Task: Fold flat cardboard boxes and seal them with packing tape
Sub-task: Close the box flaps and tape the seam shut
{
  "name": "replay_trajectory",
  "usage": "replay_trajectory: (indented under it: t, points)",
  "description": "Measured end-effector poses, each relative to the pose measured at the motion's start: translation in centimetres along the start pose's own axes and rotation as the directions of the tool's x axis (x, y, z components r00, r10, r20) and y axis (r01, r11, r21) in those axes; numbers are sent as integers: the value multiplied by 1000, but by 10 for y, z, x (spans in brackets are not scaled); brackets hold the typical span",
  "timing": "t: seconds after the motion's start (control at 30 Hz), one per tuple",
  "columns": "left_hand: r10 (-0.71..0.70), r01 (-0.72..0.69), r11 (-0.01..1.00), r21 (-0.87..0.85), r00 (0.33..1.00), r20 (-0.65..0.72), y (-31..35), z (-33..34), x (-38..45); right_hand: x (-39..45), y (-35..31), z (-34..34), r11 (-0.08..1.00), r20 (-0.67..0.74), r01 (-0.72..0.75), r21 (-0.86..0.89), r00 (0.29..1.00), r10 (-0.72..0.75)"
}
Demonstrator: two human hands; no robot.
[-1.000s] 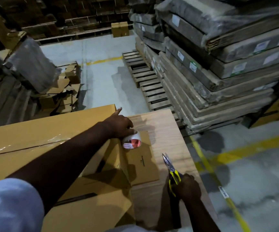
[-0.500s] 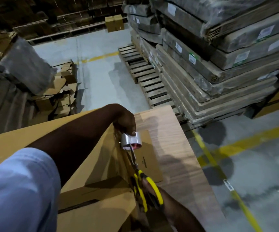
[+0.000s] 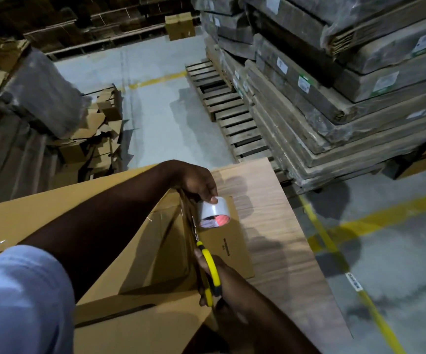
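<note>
The left hand [image 3: 196,181] reaches across the box [image 3: 53,200] and pinches the tape roll [image 3: 214,212] by its rim, holding it out past the box's right edge, probably to keep the pulled strip taut for cutting. The right hand [image 3: 222,279], at six o'clock from the roll, is curled round the yellow handles of the scissors [image 3: 208,269], their blades pointing up toward twelve at the strip just under the roll; whether the blades are apart I cannot tell. Behind all this, at one to three o'clock, rises a stack [image 3: 334,85] of flat cardboard bundles, dull grey-brown, some under cloudy plastic wrap and bearing white labels, resting on a slatted wooden pallet [image 3: 229,118]. The floor [image 3: 155,118] is smooth pale concrete with yellow lines. The box, the task's thing, lies at eight to nine o'clock of the roll on the table [image 3: 270,226], a smooth board with fine pale wood grain. Its card is matt tan, with a glossy clear tape line running over the top toward the right edge, so the seam looks nearly sealed. A small flat card sheet [image 3: 229,249] with tiny print lies under the roll. The roll is a short glossy white cylinder with a red label inside its core.
</note>
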State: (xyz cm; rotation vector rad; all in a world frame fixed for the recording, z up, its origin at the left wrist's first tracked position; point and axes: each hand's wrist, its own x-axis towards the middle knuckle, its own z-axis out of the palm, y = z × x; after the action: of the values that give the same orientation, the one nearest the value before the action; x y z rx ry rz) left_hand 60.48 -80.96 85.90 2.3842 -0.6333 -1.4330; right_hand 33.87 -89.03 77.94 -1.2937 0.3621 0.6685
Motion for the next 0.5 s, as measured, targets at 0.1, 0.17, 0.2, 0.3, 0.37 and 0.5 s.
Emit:
replay_trajectory:
  t: [0.1,0.17,0.2,0.3,0.37,0.5]
  points:
    - [7,-8,1000,-12,998,-56,-2,0,2,0,-28,3,996,-4,-86,19,996,86]
    - [25,-24,999,24,998,-63,-3,1,4,9,-29,5,998,-48,-66,25,997,67]
    - [34,-31,999,45,997,-67,-4,2,6,9,-24,3,998,-25,-62,5,998,62]
    - [45,-38,997,73,995,-91,-6,6,9,6,-30,1,995,-29,-93,-28,995,92]
    - [58,-50,996,76,992,-108,-7,8,9,6,-31,2,996,-49,-80,-30,996,79]
    - [81,-74,996,50,986,-144,-8,10,7,9,-23,4,998,-75,-26,52,997,29]
